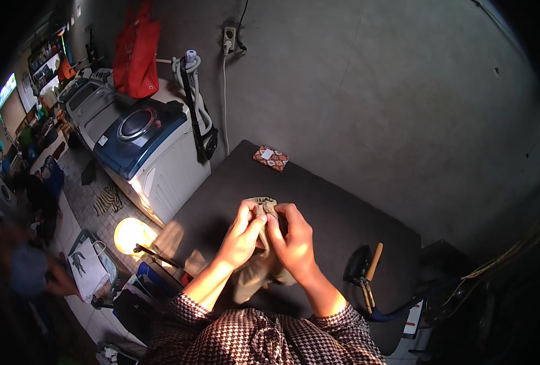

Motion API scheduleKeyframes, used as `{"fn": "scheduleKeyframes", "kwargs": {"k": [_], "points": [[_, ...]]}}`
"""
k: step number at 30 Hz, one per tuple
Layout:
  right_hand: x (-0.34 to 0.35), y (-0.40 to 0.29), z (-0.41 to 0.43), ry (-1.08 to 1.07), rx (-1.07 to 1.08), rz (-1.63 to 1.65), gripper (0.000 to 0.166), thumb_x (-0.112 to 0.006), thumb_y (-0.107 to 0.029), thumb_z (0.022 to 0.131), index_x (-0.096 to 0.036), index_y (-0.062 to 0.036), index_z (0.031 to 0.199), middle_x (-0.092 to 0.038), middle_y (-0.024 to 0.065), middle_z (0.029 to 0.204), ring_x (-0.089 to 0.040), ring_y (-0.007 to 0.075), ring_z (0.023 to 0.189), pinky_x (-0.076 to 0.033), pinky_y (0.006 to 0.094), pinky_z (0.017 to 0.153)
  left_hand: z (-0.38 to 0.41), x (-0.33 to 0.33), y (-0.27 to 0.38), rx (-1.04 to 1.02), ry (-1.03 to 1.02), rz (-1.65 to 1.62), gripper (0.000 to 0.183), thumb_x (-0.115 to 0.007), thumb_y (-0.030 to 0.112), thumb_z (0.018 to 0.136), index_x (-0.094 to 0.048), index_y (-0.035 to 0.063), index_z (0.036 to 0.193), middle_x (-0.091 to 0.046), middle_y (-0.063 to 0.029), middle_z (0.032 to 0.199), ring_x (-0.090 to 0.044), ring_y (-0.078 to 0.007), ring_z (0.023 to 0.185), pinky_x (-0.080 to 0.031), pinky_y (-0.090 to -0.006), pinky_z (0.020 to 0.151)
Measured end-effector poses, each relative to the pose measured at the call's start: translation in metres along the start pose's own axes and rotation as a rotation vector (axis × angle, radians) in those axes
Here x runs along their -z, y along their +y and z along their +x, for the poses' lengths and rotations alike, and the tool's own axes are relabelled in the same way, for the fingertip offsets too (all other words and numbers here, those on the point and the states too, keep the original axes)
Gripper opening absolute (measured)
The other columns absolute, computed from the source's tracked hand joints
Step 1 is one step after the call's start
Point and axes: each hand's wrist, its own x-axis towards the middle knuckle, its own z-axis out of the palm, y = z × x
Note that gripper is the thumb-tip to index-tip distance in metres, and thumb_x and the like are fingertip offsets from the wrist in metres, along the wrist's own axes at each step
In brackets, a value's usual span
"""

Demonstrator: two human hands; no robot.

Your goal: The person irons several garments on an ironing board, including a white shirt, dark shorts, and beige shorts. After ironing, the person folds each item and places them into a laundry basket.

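Note:
Khaki cloth trousers or shorts (pixel 251 276) hang bunched between my hands above a dark padded table (pixel 333 205). My left hand (pixel 241 235) pinches the gathered waistband from one side. From the other side my right hand (pixel 293 239) grips the same band, and the thumbs nearly meet in front of it. The lower part of the garment drapes towards my body. To the right, on the table, sits an iron (pixel 359 264) with a wooden handle, its cord running off at the table's edge.
A patterned booklet or box (pixel 270 158) lies at the table's far edge by the wall. Left stand a washing machine (pixel 174 159), a lit lamp (pixel 134 235) and a basket with a white bag (pixel 89 264). A person (pixel 28 269) is at the far left.

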Motion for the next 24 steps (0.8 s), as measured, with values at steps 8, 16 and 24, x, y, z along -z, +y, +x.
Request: {"fn": "scheduleKeyframes", "kwargs": {"k": [8, 16, 24], "points": [[0.019, -0.008, 0.014, -0.185, 0.084, 0.239, 0.034, -0.065, -0.011, 0.089, -0.056, 0.0026, 0.118, -0.062, 0.0186, 0.106, -0.065, 0.0322, 0.095, -0.052, 0.0362, 0.081, -0.005, -0.001, 0.031, -0.801, 0.24, 0.888, 0.051, -0.067, 0.022, 0.086, -0.046, 0.0056, 0.129, -0.054, -0.017, 0.121, -0.056, -0.0309, 0.109, -0.047, -0.0419, 0.093], [0.047, 0.002, 0.031, -0.186, 0.078, 0.653, 0.024, -0.068, -0.005, 0.086, -0.056, 0.0001, 0.107, -0.057, 0.0117, 0.121, -0.06, 0.0169, 0.103, -0.05, 0.0324, 0.088, 0.038, 0.003, 0.096, -0.575, -0.147, 0.786, 0.035, -0.074, 0.022, 0.081, -0.059, -0.0013, 0.101, -0.063, -0.0165, 0.092, -0.064, -0.0315, 0.084, -0.051, -0.0386, 0.077], [0.046, 0.013, 0.025, -0.189, 0.105, 0.631, 0.025, -0.071, -0.015, 0.084, -0.058, 0.0004, 0.099, -0.052, 0.0158, 0.135, -0.059, 0.0205, 0.11, -0.05, 0.035, 0.092, 0.042, -0.018, 0.161, -0.67, -0.308, 1.096, 0.031, -0.067, 0.023, 0.082, -0.061, 0.0009, 0.104, -0.062, -0.016, 0.094, -0.061, -0.0364, 0.084, -0.05, -0.0403, 0.076]]}}
